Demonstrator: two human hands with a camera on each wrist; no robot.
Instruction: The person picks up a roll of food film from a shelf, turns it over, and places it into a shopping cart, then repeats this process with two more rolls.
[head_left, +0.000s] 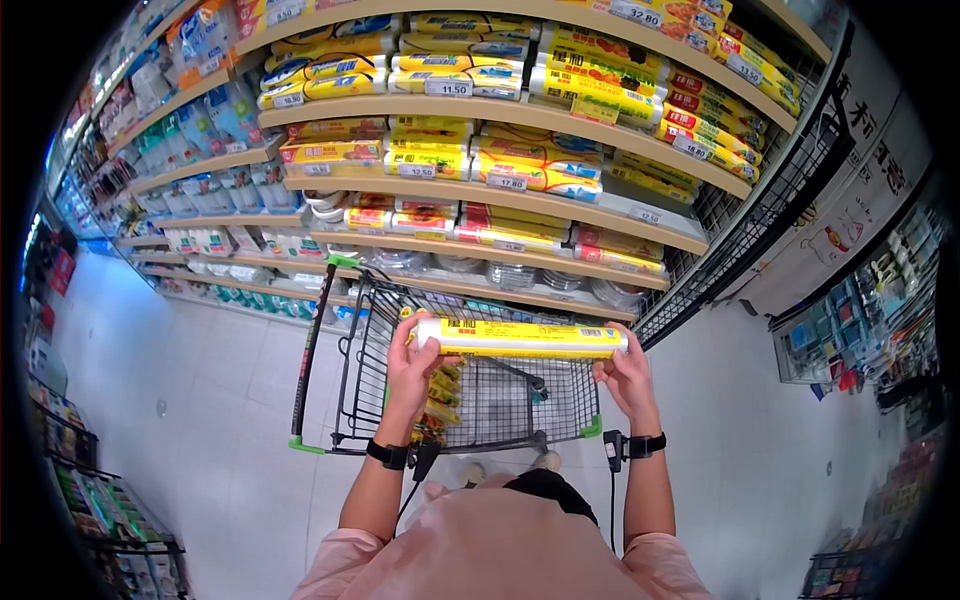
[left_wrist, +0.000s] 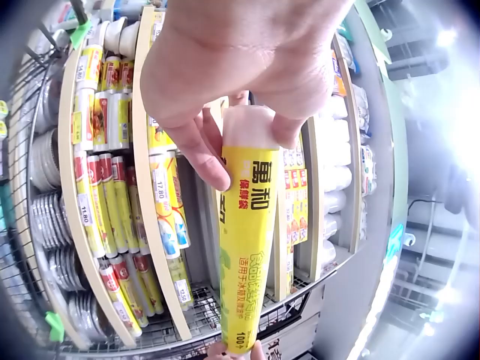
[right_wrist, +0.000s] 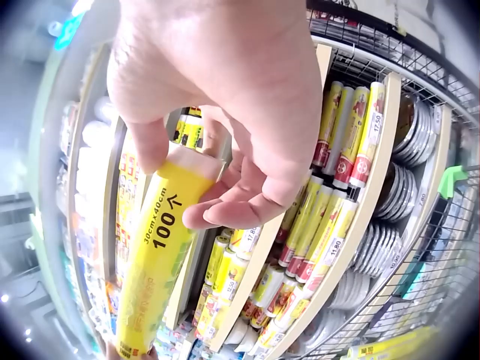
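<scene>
A long yellow and white roll (head_left: 525,338) lies level between both hands, above a shopping cart. The left hand (head_left: 407,362) grips its left end, and the right hand (head_left: 628,375) grips its right end. In the left wrist view, the left hand (left_wrist: 240,75) has thumb and fingers around the white end of the roll (left_wrist: 247,247). From the right wrist, the right hand (right_wrist: 217,97) pinches the opposite end of the roll (right_wrist: 161,247), which is printed "100" and "30cm×40cm".
The wire cart (head_left: 500,400) stands below the hands, with several yellow packages (head_left: 443,395) in its left part. Curved shelves (head_left: 480,190) of yellow rolls, with price tags, rise in front. Foil trays (head_left: 510,276) sit low down. A wire mesh panel (head_left: 745,215) stands at the right.
</scene>
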